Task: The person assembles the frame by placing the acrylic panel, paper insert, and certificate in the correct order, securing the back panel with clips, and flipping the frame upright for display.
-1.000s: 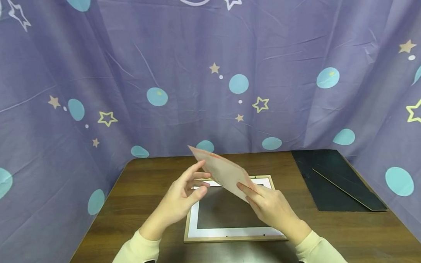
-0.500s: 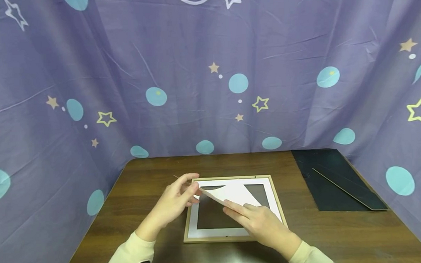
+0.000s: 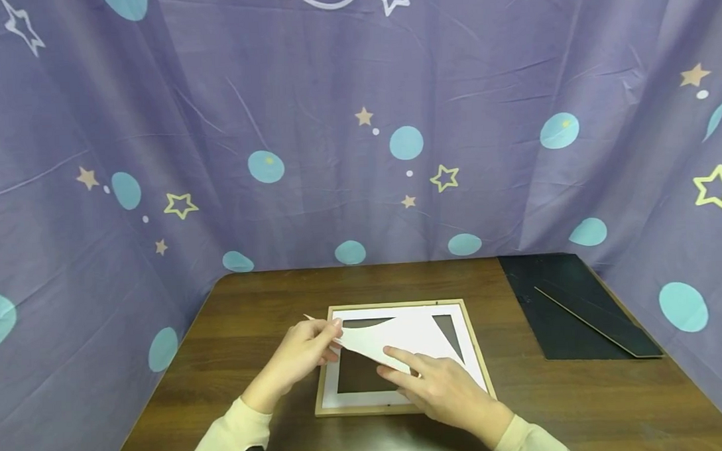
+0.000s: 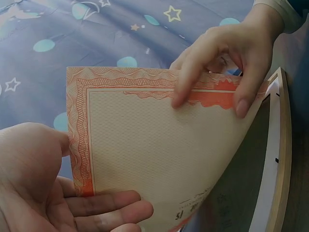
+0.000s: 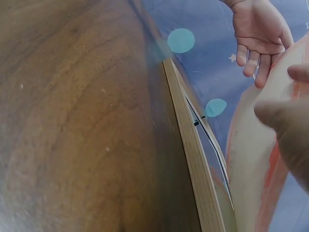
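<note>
A certificate [image 3: 415, 330], white on its back, slants above a picture frame [image 3: 367, 410]. In the left wrist view its cream face [image 4: 145, 140] has an ornate orange-red border, with small dark print low down. My left hand [image 3: 305, 347] pinches its left end, thumb on the white back and fingers [image 4: 106, 208] on the printed face. My right hand [image 3: 453, 391] holds the near edge with spread fingers; part of that grip is hidden. The frame lies flat, light wood around a white mat and a dark middle. A blurred part of my right hand [image 5: 289, 130] fills the right wrist view's right side.
Black boards [image 3: 566, 291] lie at the right of the brown wooden table [image 3: 262, 292], one edge raised slightly. A purple curtain [image 3: 334, 153] with stars and blue dots hangs behind the table and along both sides.
The certificate has come down from a steep tilt to a flatter slant over the frame, white back up. My left hand has come in from beside it and taken its left end.
</note>
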Motion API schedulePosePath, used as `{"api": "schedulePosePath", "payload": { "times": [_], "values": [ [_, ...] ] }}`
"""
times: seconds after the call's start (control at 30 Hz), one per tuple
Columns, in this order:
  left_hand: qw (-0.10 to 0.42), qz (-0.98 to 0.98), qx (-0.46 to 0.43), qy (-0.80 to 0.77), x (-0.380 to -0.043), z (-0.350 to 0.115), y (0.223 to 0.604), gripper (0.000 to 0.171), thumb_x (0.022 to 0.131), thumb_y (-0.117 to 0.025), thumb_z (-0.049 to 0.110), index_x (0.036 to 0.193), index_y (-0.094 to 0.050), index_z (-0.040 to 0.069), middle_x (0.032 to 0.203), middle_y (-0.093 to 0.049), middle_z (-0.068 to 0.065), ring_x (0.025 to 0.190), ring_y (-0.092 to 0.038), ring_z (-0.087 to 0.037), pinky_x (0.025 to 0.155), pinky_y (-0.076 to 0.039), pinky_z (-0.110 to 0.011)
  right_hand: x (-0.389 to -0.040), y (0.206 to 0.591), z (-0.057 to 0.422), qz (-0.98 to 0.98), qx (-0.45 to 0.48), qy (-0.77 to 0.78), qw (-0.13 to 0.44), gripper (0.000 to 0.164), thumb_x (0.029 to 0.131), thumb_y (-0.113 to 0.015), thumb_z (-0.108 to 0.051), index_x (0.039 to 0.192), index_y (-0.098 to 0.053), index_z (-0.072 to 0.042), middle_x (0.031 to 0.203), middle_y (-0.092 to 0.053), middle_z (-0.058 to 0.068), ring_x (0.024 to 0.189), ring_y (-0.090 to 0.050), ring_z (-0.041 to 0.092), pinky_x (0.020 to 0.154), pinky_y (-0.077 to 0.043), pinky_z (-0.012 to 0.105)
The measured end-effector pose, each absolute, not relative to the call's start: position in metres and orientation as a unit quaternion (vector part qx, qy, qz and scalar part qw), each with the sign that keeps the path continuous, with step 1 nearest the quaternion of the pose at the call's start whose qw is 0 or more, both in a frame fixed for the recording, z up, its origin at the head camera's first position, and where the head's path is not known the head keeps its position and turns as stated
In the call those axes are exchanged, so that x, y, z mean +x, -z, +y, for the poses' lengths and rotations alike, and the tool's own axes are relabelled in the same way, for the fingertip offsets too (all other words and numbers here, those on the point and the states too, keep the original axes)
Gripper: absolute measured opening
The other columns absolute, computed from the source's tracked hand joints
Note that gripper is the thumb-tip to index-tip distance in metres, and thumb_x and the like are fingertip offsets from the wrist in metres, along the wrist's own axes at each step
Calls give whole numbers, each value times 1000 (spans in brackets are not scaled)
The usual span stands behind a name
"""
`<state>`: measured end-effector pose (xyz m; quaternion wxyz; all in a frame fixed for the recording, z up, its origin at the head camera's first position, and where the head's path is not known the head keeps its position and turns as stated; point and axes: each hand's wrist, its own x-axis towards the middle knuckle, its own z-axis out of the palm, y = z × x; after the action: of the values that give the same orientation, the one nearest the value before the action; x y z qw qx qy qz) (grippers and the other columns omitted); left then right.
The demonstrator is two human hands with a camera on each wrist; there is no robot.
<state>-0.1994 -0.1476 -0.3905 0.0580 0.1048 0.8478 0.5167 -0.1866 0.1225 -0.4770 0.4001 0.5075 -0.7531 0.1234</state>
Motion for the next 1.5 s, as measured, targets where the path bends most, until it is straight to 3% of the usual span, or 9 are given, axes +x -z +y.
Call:
{"api": "schedulePosePath", "payload": {
  "times": [0.17, 0.33, 0.4, 0.6, 0.87, 1.0, 1.1, 1.37, 1.5],
  "values": [
    [56, 848, 104, -516, -199, -148, 389, 48, 97, -54, 42, 111, -66, -3, 105, -67, -14, 75, -69, -26, 63, -56, -36, -188, 474, 121, -729, 524, -169, 407, 67, 73, -84, -36, 131, -60, -14, 134, -55, 9, 71, -60, 2, 59, -49, 14],
    [40, 871, 106, -478, -199, -151, 389, 44, 96, -55, 44, 104, -70, 4, 99, -68, -5, 86, -64, -21, 74, -53, -38, -187, 470, 120, -736, 507, -207, 398, 62, 83, -73, -43, 132, -58, -8, 127, -59, 8, 73, -65, 8, 61, -53, 19],
    [36, 883, 106, -457, -199, -152, 390, 39, 95, -57, 42, 104, -70, 7, 88, -65, 0, 79, -58, -16, 69, -50, -35, -187, 470, 121, -748, 494, -233, 377, 61, 87, -68, -44, 133, -56, -5, 125, -60, 6, 71, -64, 7, 61, -51, 17],
    [52, 886, 121, -444, -197, -156, 392, 30, 94, -61, 29, 115, -66, 9, 57, -38, 4, 46, -30, -8, 42, -29, -21, -197, 477, 134, -787, 423, -352, 280, 64, 85, -73, -26, 141, -48, -7, 124, -59, -1, 67, -54, 0, 55, -42, 10],
    [50, 886, 137, -441, -196, -155, 392, 27, 93, -60, 13, 120, -63, 13, 56, -37, 4, 42, -28, -9, 43, -34, -21, -209, 475, 156, -782, 295, -531, 143, 69, 88, -66, -3, 148, -36, -15, 120, -59, 10, 69, -60, 10, 51, -51, 26],
    [24, 882, 136, -451, -194, -152, 393, 28, 92, -61, 6, 118, -64, 15, 92, -62, 0, 65, -50, -11, 65, -49, -26, -209, 464, 166, -762, 267, -578, 118, 66, 90, -62, 0, 149, -32, -7, 120, -57, 21, 73, -63, 15, 55, -54, 31],
    [8, 871, 130, -474, -194, -150, 392, 28, 91, -61, 2, 115, -65, 15, 122, -61, -6, 90, -59, -16, 74, -53, -32, -211, 465, 176, -768, 242, -581, 116, 64, 92, -61, -1, 149, -31, -6, 125, -53, 23, 85, -61, 20, 63, -55, 30],
    [-8, 852, 126, -507, -198, -149, 388, 30, 91, -60, -2, 112, -66, 18, 115, -63, -10, 80, -65, -20, 64, -56, -34, -228, 499, 195, -791, 148, -591, 50, 66, 97, -60, -24, 152, -24, -24, 147, -31, 23, 126, -43, 45, 94, -46, 52],
    [0, 843, 145, -517, -197, -150, 383, 30, 93, -58, -2, 114, -65, 17, 108, -63, -12, 75, -66, -20, 60, -57, -34, -229, 510, 193, -789, 105, -604, 19, 74, 94, -63, -30, 153, -21, -19, 150, -28, 25, 128, -43, 45, 97, -44, 52]
  ]
}}
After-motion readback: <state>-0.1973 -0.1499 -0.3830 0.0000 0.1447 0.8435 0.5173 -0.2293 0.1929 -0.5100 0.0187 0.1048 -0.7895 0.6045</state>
